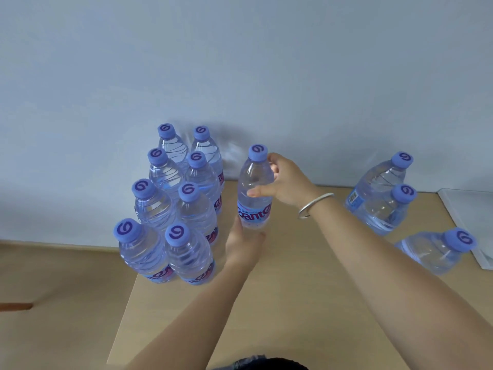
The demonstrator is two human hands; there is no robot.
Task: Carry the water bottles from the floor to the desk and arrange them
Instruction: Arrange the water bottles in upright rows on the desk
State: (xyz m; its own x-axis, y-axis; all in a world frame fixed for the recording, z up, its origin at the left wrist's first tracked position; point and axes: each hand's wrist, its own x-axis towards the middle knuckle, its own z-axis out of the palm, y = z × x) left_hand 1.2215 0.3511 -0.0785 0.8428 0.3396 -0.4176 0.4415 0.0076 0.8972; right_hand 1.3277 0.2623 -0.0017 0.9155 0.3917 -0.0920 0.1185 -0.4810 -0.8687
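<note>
I am holding one water bottle (pixel 254 188) upright over the desk (pixel 293 303), just right of the two-row block of eight bottles (pixel 170 204) standing at the desk's left edge. My right hand (pixel 285 180) is curling fingers and thumb round its shoulder; my left hand (pixel 244 247) is cupping its base, fingers partly hidden. Three more bottles (pixel 384 204) are standing at the far right, near a white tray (pixel 474 222). A silver bangle (pixel 314 205) is circling my right wrist.

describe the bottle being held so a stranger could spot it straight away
On the desk, right of the two-column block of eight bottles, stands one bottle alone. Only it has hands on it: right hand near the shoulder, left hand at the base.
</note>
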